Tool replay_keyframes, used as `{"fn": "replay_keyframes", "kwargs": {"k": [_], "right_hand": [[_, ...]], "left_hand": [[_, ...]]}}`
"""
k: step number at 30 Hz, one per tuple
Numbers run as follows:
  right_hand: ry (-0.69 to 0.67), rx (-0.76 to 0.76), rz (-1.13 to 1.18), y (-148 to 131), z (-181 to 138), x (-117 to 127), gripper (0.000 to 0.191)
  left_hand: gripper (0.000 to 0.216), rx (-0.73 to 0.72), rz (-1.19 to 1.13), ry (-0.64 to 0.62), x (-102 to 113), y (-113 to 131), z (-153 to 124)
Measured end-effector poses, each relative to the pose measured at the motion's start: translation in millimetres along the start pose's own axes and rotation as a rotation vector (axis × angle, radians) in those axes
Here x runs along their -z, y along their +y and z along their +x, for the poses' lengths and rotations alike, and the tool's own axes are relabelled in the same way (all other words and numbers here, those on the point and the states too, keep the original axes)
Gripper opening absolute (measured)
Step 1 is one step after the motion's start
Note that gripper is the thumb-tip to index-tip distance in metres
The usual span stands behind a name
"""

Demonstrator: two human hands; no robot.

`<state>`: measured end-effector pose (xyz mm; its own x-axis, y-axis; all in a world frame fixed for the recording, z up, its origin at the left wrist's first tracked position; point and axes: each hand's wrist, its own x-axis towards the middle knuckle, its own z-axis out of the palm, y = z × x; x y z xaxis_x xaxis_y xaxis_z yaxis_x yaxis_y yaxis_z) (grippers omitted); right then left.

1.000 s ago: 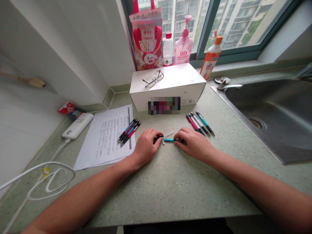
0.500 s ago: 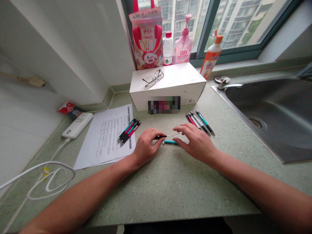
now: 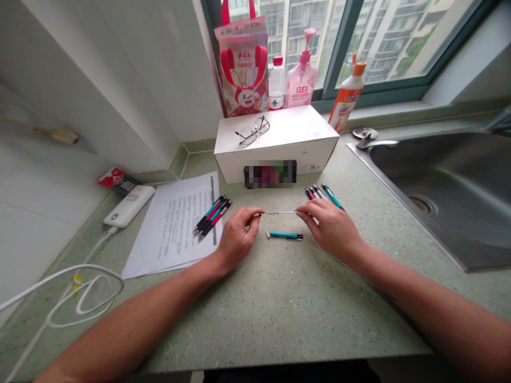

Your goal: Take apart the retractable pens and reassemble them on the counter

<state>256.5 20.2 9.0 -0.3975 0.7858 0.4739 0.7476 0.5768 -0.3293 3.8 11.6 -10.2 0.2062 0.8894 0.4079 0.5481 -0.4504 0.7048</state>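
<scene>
Between my two hands stretches a thin pen refill (image 3: 284, 213), pale toward the right and darker toward the left. My right hand (image 3: 333, 226) pinches its right end between thumb and fingers. The fingers of my left hand (image 3: 239, 234) are closed round a black pen part at the refill's left end; only a small dark bit of that part shows. Just below, a teal pen barrel (image 3: 284, 235) lies on the counter, touched by neither hand. Several pens (image 3: 211, 217) lie bundled on the printed paper beside my left hand. Behind my right hand lie several more pens (image 3: 333, 197), partly covered by it.
A white box (image 3: 275, 143) with eyeglasses (image 3: 253, 130) on top stands behind the hands. Printed sheets (image 3: 167, 229), a white power bank (image 3: 128, 206) and a looped cable (image 3: 85, 292) are at the left. A steel sink (image 3: 447, 197) is set in at the right.
My right hand has moved right and closed its fingers on the refill's end. More of the refill now shows, less of the black part. The teal barrel is now fully uncovered.
</scene>
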Motion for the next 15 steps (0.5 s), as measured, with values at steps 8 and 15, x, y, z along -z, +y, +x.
{"fn": "replay_keyframes", "kwargs": {"k": [8,15], "right_hand": [[-0.050,-0.004,0.066,-5.0,-1.2,-2.4,0.023],[-0.061,0.017,0.110,-7.6,-1.1,-1.1,0.023]], "left_hand": [[0.016,-0.004,0.078,-0.002,1.4,2.6,0.4],[0.008,-0.062,0.093,-0.048,1.9,5.1,-0.2]]}}
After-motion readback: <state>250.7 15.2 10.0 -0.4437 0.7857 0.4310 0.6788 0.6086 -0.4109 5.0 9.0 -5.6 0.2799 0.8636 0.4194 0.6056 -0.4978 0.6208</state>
